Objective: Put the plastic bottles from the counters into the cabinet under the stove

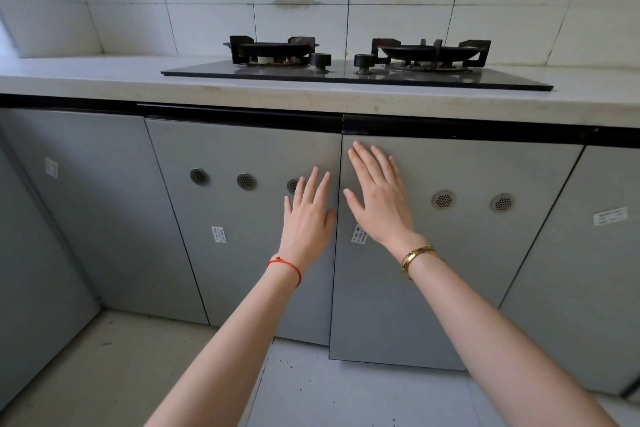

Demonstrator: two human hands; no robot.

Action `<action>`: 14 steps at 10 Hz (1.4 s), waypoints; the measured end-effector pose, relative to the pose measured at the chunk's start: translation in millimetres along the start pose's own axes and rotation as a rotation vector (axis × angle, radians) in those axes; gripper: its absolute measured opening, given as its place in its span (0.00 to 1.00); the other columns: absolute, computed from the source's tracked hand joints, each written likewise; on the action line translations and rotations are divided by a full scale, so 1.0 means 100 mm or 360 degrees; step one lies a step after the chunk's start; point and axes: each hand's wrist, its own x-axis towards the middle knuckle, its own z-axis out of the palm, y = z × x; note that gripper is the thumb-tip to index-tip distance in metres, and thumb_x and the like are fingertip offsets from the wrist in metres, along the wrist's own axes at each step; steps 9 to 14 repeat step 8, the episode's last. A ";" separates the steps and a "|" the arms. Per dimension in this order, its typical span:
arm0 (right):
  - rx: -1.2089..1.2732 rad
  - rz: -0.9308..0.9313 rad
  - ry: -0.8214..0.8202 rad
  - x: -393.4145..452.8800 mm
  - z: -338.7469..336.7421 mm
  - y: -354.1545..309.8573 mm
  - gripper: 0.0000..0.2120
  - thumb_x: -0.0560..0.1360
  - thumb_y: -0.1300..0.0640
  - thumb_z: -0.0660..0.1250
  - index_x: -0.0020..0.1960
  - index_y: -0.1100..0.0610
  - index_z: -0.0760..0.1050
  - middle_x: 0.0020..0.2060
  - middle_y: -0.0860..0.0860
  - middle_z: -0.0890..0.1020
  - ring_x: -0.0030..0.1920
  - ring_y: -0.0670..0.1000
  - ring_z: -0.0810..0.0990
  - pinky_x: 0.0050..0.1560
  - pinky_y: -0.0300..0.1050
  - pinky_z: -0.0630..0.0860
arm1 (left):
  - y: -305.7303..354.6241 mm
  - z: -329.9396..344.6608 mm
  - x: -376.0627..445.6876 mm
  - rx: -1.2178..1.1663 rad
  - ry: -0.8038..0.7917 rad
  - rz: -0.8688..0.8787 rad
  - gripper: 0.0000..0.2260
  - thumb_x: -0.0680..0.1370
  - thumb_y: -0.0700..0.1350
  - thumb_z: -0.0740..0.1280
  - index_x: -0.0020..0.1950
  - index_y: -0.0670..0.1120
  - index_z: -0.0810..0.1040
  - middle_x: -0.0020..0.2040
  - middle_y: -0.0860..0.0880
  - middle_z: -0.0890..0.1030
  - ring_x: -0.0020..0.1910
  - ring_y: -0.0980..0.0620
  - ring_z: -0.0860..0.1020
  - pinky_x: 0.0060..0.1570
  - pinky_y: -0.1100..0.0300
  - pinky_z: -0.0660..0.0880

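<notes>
Two grey cabinet doors sit under the black two-burner stove. My left hand lies flat, fingers spread, on the right edge of the left door. My right hand lies flat, fingers spread, on the left part of the right door. Both doors look shut or nearly shut; the right door stands slightly proud of the left one. Neither hand holds anything. No plastic bottle is in view.
A pale counter runs along a white tiled wall. More grey cabinet doors stand at the left and far right. Another cabinet side closes the left corner. Grey floor tiles lie below.
</notes>
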 end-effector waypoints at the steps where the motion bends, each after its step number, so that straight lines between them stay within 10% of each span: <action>1: 0.0076 0.0018 0.0022 -0.01 -0.05 -0.05 0.29 0.80 0.50 0.58 0.78 0.56 0.53 0.79 0.49 0.54 0.79 0.53 0.50 0.78 0.54 0.50 | -0.06 -0.11 -0.07 -0.0022 0.0034 -0.0014 0.28 0.81 0.44 0.57 0.79 0.50 0.50 0.81 0.50 0.49 0.80 0.45 0.48 0.75 0.38 0.53; 14: 0.0494 0.0131 0.0211 -0.69 -0.32 -0.52 0.26 0.78 0.51 0.64 0.74 0.58 0.64 0.70 0.52 0.71 0.72 0.56 0.64 0.74 0.49 0.59 | -0.40 -0.84 -0.97 -0.0019 0.0170 0.0012 0.29 0.80 0.46 0.63 0.78 0.53 0.54 0.80 0.53 0.52 0.80 0.47 0.49 0.76 0.40 0.52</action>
